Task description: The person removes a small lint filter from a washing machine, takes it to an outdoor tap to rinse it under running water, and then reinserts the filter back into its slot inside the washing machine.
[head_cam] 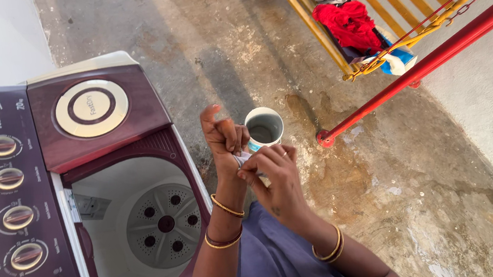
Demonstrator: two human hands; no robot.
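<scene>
Basically both hands pinch a small white sachet [247,161] between them: left hand [224,135] closed on its top, right hand [273,175] gripping its lower edge. Best torn over the cup [264,128] just beyond the knuckles, kept level. Open washer tub [147,224] lies left of the hands; bare floor [382,192] to their right gives room.

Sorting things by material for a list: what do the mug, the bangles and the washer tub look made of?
Mug: probably glazed ceramic or enamel, smooth white rim. Bangles: gold-coloured metal, shiny and thin. Washer tub: seemingly moulded plastic, matte white walls, grey perforated disc.
</scene>
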